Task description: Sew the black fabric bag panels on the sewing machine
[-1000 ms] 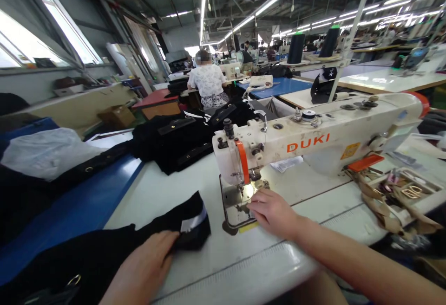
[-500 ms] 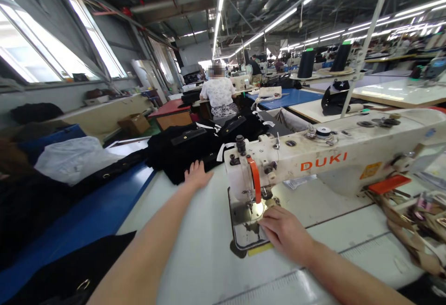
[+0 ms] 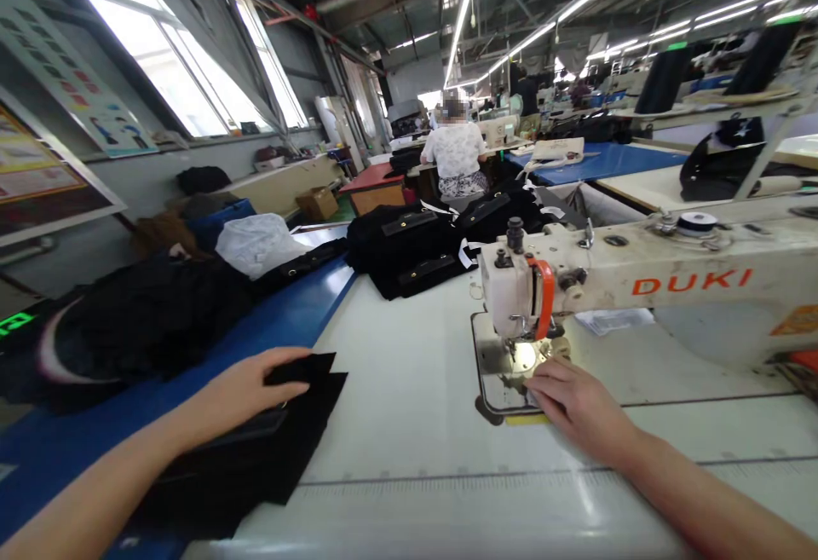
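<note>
Black cloth (image 3: 281, 449): lies folded or layered at the near left of the white table (image 3: 396, 407), partly over its blue side surface (image 3: 307, 313); perhaps laid there to keep it within easy reach of the machine.
Left hand (image 3: 246, 387): comes over the cloth from the left, half curled, with dark fabric between thumb and upper finger; whether it grips or only rests, I cannot tell. The cloth runs beneath the palm, and its 2 pointed corners stick out past the fingertips toward the machine.
Right hand (image 3: 578, 402): well apart from the cloth, fingers bent and bunched beside the needle plate (image 3: 492, 357); it may be minding something thin there, but I cannot tell if the tips hold anything.
Sewing machine (image 3: 690, 283): marked DUKI, its lamp lighting the stitching spot, likely so fine work shows clearly.
Black pieces (image 3: 409, 245): piled beyond the machine head, with pale tapes and small shiny fittings; seemingly stacked there to leave working room.
White plastic bag (image 3: 262, 245): on the blue side, beside dark fabric (image 3: 153, 321).
Co-worker (image 3: 455, 151): seated farther off, back turned.
</note>
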A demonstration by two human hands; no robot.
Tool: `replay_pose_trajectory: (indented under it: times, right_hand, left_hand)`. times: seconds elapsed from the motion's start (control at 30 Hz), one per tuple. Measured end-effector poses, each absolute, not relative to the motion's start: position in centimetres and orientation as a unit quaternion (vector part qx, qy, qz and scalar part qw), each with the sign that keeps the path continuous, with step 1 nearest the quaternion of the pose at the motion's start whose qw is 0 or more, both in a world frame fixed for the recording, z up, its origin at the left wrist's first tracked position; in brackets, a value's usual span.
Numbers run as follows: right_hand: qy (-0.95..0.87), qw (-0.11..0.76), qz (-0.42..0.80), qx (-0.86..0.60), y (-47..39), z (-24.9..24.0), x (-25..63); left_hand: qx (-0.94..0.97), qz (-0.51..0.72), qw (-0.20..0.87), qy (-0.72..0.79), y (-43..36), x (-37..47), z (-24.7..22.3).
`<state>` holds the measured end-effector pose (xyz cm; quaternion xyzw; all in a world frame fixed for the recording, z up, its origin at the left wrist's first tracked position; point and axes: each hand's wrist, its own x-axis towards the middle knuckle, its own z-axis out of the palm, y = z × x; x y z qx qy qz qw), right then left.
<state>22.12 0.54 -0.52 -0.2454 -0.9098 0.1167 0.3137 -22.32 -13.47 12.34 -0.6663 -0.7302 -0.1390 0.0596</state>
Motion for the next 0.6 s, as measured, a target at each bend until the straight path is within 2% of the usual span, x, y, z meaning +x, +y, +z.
replay_pose_trajectory:
  times: [0.07, 0.13, 0.27, 0.5, 0.6]
  right_hand:
    - [-0.91, 0.312, 0.12, -0.245, 0.4, -0.5, 22.1]
    - [-0.911, 0.309, 0.119, -0.245, 0.4, -0.4, 22.1]
    - [-0.912, 0.312, 0.108, -0.243, 0.4, -0.6, 22.1]
    - [-0.913, 0.304, 0.099, -0.252, 0.4, -0.9, 22.3]
    - [-0.912, 0.308, 0.099, -0.253, 0.4, -0.7, 22.3]
  left_hand:
    - [-0.657, -0.086, -0.03, -0.749, -17.5, -24.8, 11.2]
    - [-0.646, -0.058, -0.047, -0.76, -20.5, -25.9, 9.5]
    - [-0.649, -0.046, -0.022, -0.759, -22.1, -25.0, 7.7]
    - [-0.651, -0.07, 0.003, -0.756, -20.5, -23.4, 8.3]
    - [-0.581, -0.101, 0.085, -0.803, -20.3, -23.5, 9.5]
